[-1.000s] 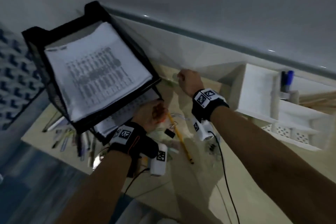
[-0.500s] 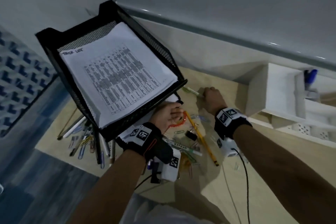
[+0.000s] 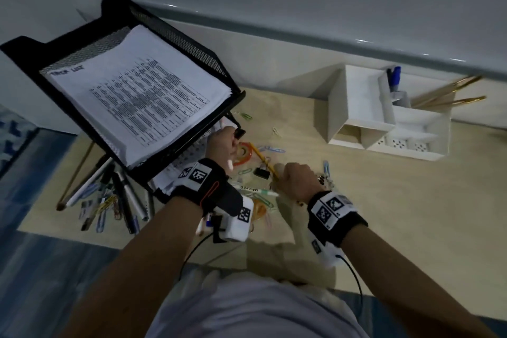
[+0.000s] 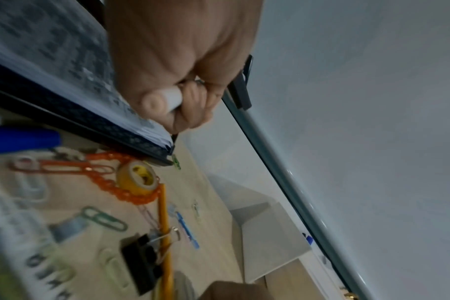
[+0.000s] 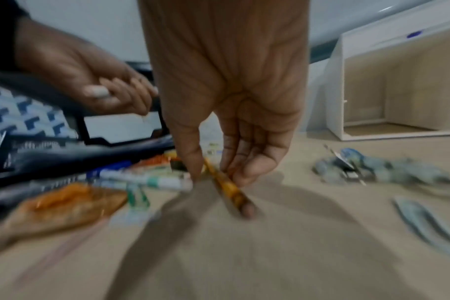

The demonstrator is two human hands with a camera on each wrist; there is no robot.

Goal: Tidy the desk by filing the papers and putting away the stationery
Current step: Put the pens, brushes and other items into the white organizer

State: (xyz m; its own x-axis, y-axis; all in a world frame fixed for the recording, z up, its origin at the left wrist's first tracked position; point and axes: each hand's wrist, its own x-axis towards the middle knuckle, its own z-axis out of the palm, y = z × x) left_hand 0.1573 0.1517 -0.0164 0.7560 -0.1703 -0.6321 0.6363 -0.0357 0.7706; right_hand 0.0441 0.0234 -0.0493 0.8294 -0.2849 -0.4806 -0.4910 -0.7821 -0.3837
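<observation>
My right hand [image 3: 282, 175] [image 5: 213, 176] pinches the near end of a yellow pencil [image 3: 260, 158] [image 5: 229, 188] between thumb and fingers; the pencil lies on the wooden desk amid scattered stationery. My left hand [image 3: 223, 143] [image 4: 183, 97] is a fist round a white pen [image 4: 167, 97] [image 5: 96, 92] at the front corner of the black mesh tray [image 3: 175, 33]. Printed papers [image 3: 137, 90] fill the tray's top tier. More sheets lie in the tier below.
A white desk organizer [image 3: 354, 101] stands at the right rear, holding a blue marker [image 3: 395, 79]. A binder clip [image 3: 262, 173], a tape roll [image 4: 136, 178], a white marker [image 3: 255, 191] and coloured paper clips lie between my hands. More pens [image 3: 129, 200] lie under the tray at left.
My right hand has come back from the far side by the tray's corner to the yellow pencil and now pinches it. My left hand has stayed at the tray's front corner.
</observation>
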